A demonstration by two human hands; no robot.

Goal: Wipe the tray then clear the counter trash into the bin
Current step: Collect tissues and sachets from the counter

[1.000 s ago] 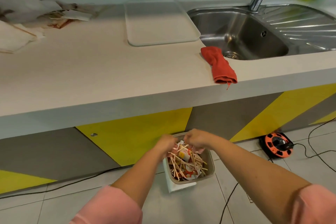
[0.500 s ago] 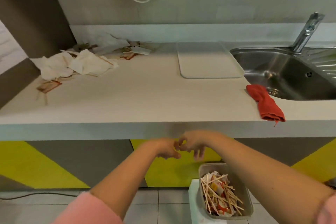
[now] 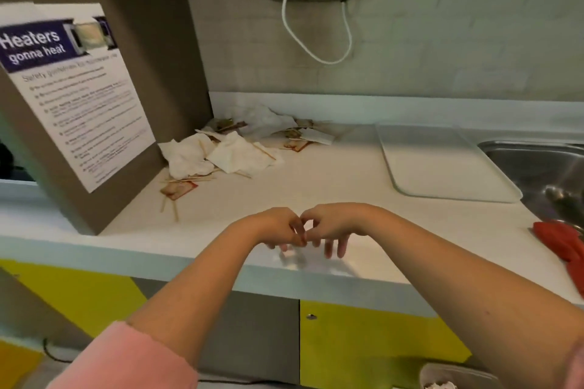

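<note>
The counter (image 3: 316, 186) spans mid-frame. Trash (image 3: 234, 148) lies at its back, left of centre, just right of a panel bearing a sign (image 3: 72, 95). The tray (image 3: 442, 161) lies on the counter right of centre, with the sink (image 3: 543, 167) just right of it. A cloth (image 3: 565, 243) lies at the right edge, before the sink. The bin (image 3: 455, 376) sits at lower right, below the counter.

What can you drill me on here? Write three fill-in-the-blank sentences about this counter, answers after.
The crumpled napkins lie to the ____ of the tray.
The cloth near the sink is ____ in colour.
The bin shows at the bottom ____ corner of the view.
Missing words: left; red; right.
</note>
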